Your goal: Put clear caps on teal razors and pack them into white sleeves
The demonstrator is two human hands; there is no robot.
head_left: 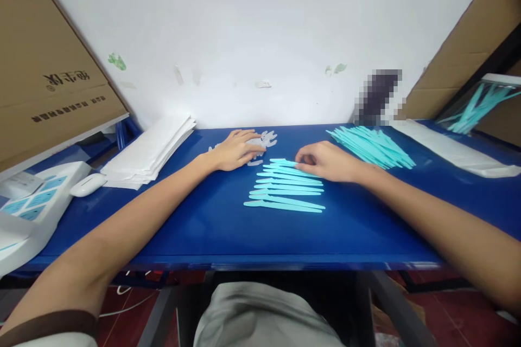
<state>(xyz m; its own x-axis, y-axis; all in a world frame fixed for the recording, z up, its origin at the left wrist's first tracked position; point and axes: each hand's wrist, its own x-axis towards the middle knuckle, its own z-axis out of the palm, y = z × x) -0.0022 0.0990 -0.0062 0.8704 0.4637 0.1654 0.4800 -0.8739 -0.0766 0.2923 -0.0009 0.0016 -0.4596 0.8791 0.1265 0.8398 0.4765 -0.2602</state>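
Dial centred on the row, 12 at the wall. Grey cloth point(260, 309) is seen at 6 o'clock, below the near edge of the blue table point(293, 238). At 9, near the left edge of view, a white device point(55, 211) with blue panels is noted; a small white case point(87, 185) is set just beside it.

At centre, turquoise sticks are laid out in a row point(287, 192), crosswise, one beyond another, with their notched ends toward 9.

At 2, the right hand point(325, 161) is rested at the far end of the row. Its fingers are curled narrow, with the thumb brought to the farthest stick; whether that stick is gripped cannot be told.

At 10, the left hand point(236, 150) is held wide, palm down, fingers fanned over clear pieces point(266, 140), which are heaped at 11 and partly covered by it. One loose piece point(255, 162) is found below the fingers.

Between 9 and 10, white paper point(150, 146) is stacked. At 2, beyond the right hand, more sticks are heaped in a pile point(374, 146); a white strip point(459, 149) is laid farther out. Beyond it, sticks are contained in a clear tub point(474, 105). At 10, a printed carton point(61, 59) is stood. At 12, the white wall point(260, 27) is marked by green scraps.
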